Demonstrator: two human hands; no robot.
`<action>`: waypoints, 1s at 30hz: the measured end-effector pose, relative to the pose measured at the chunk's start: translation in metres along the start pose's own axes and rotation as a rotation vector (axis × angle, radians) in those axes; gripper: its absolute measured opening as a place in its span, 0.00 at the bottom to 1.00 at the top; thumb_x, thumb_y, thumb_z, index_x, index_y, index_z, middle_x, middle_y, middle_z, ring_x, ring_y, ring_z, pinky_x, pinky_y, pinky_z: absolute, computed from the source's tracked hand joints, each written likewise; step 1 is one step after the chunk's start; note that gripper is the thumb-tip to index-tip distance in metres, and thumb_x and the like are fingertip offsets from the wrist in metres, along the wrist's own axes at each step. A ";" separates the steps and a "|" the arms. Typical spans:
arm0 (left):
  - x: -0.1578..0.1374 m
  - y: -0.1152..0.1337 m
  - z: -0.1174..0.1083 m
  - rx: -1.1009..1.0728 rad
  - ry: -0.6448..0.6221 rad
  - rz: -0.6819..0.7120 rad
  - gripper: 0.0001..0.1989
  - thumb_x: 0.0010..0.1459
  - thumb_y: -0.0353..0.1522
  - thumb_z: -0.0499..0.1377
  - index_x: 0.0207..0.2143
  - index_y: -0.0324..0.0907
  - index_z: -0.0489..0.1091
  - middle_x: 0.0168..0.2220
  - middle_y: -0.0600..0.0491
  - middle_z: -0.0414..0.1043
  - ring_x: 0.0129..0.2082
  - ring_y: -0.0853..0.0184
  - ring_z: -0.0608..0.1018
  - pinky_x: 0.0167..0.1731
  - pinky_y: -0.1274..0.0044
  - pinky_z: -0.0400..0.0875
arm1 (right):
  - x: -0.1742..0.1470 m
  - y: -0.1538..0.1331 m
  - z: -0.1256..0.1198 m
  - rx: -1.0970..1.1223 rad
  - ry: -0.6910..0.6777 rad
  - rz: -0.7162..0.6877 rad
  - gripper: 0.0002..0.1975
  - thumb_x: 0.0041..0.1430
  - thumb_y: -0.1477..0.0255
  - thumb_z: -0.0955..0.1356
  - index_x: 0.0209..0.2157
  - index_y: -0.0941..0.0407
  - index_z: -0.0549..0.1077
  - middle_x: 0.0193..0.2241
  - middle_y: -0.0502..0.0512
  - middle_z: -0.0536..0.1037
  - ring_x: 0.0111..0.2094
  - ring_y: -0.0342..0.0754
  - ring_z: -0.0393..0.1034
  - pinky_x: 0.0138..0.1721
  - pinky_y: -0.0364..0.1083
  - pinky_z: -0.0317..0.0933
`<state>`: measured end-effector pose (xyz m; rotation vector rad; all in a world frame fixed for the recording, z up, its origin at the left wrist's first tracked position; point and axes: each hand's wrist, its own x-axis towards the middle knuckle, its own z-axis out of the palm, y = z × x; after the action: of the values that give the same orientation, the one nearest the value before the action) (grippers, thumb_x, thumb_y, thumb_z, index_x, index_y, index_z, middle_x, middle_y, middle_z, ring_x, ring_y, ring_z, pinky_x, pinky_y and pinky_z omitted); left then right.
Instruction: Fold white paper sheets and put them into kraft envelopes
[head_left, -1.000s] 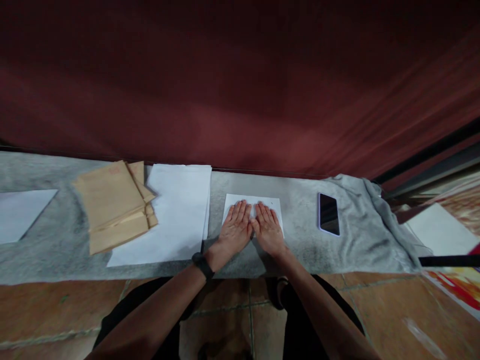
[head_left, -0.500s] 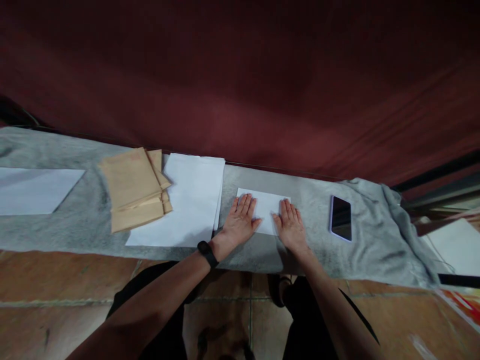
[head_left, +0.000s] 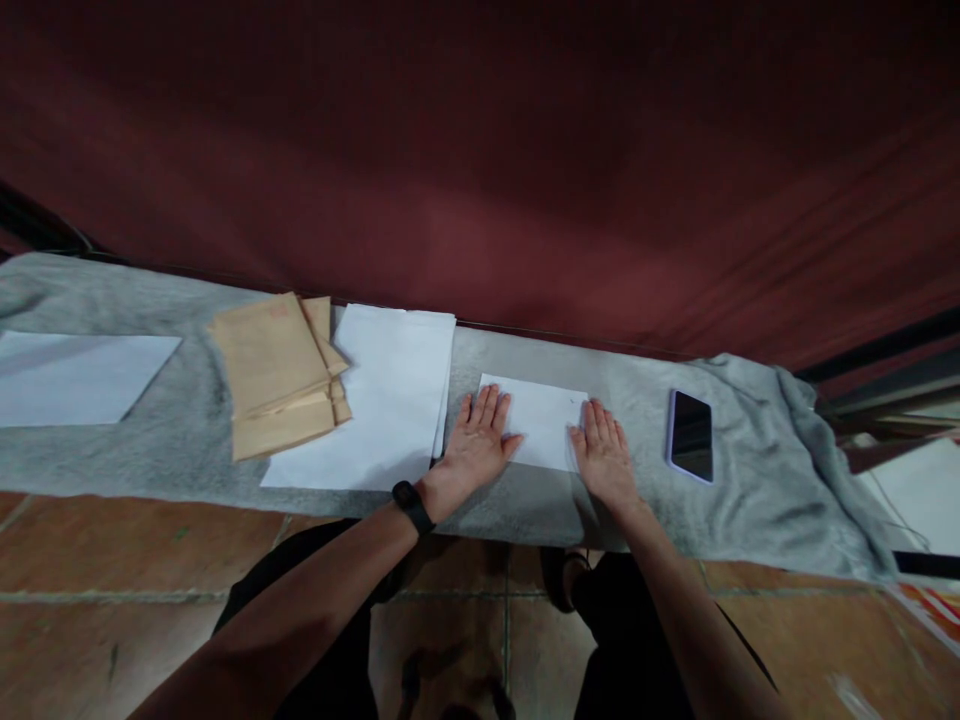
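A small white sheet of paper (head_left: 543, 420), seemingly folded, lies flat on the grey cloth. My left hand (head_left: 478, 437) rests palm down across its left end, fingers stretched out and pointing away from me. At the opposite end, my right hand (head_left: 604, 455) lies palm down with its fingers extended over the paper's right edge. Neither hand grips anything. Just left of my left hand is a stack of larger white sheets (head_left: 382, 390), partly covered by brown paper envelopes (head_left: 274, 360).
The grey cloth (head_left: 510, 510) covers a long narrow surface against a dark red wall (head_left: 480, 200). A phone in a pale purple case (head_left: 691, 437) lies to the right. Another white sheet (head_left: 82, 378) is at the far left. Tiled floor (head_left: 150, 560) shows below.
My right hand has slid rightward along the paper to its right edge, uncovering more of the middle. My left hand stays on the left end. The view has shifted slightly.
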<state>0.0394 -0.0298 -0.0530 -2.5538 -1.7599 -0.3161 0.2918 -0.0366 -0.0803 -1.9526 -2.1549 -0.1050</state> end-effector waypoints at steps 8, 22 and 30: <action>-0.004 -0.015 0.006 -0.035 0.020 -0.051 0.34 0.71 0.42 0.45 0.68 0.24 0.53 0.71 0.31 0.52 0.73 0.51 0.55 0.69 0.59 0.54 | 0.001 0.014 -0.001 0.019 0.012 0.058 0.31 0.74 0.63 0.51 0.68 0.68 0.58 0.69 0.71 0.60 0.70 0.61 0.54 0.68 0.61 0.50; 0.013 0.016 0.005 -0.080 -0.001 0.109 0.29 0.70 0.33 0.43 0.69 0.30 0.54 0.72 0.39 0.52 0.73 0.57 0.55 0.71 0.61 0.50 | 0.009 -0.076 -0.005 0.290 -0.049 -0.156 0.28 0.75 0.66 0.52 0.70 0.63 0.58 0.71 0.64 0.58 0.72 0.53 0.49 0.71 0.58 0.46; 0.019 -0.001 0.010 -0.056 0.015 0.055 0.30 0.70 0.35 0.44 0.70 0.29 0.54 0.72 0.38 0.52 0.73 0.57 0.54 0.71 0.62 0.51 | 0.014 -0.066 -0.006 0.153 -0.014 -0.123 0.29 0.75 0.63 0.56 0.70 0.65 0.57 0.70 0.67 0.58 0.72 0.56 0.51 0.71 0.58 0.46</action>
<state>0.0468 -0.0104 -0.0590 -2.6244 -1.6965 -0.3873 0.2264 -0.0310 -0.0652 -1.7433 -2.2199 0.0511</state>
